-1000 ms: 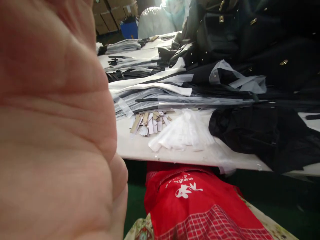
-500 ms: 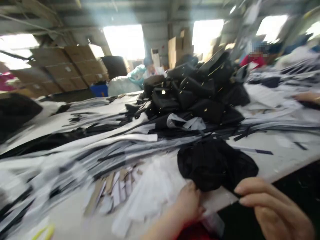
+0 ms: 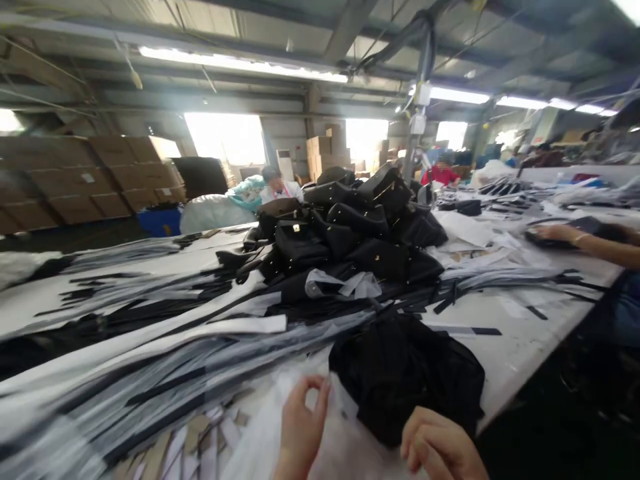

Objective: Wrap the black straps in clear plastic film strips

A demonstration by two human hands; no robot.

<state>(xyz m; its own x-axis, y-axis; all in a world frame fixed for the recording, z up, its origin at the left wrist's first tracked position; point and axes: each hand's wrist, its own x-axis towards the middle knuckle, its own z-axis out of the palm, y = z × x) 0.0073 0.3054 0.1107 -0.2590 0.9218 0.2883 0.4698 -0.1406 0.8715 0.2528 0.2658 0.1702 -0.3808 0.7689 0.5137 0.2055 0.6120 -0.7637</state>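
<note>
My left hand (image 3: 300,427) is low in the middle, thumb and forefinger closed in a pinch over a heap of clear plastic bags (image 3: 260,440); what the pinch holds I cannot make out. My right hand (image 3: 440,450) is curled shut at the near edge of a crumpled black fabric piece (image 3: 405,373) on the white table (image 3: 520,347). Whether its fingers hold the fabric is hidden.
A pile of black handbags (image 3: 350,227) sits mid-table behind long grey, black and white strips (image 3: 150,353). Small card pieces (image 3: 200,440) lie near the left hand. A co-worker's arm (image 3: 580,237) reaches in from the right. Cardboard boxes (image 3: 100,180) and other people stand behind.
The view has tilted up from the table edge and the red apron to the whole hall. Both hands moved onto the table, the left to the plastic bags, the right to the black piece.
</note>
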